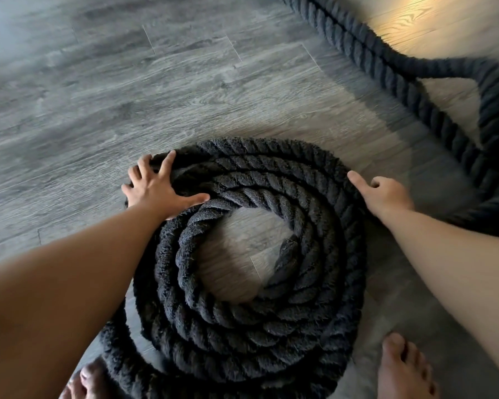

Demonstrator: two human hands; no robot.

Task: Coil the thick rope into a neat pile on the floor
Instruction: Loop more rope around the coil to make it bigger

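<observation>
A thick black twisted rope (271,180) lies in a flat coil of several rings on the grey wood floor, with bare floor showing in its centre. My left hand (156,191) rests spread on the coil's far left edge, fingers over the outer rings and thumb stretched onto an inner ring. My right hand (383,194) is at the coil's right edge, thumb out against the outermost ring, the other fingers curled and holding nothing.
Loose rope (432,108) runs doubled from the top of the view, loops at the far right and comes back toward the coil. My bare feet (404,370) stand at the coil's near side. The grey floor (98,96) stretches left and beyond.
</observation>
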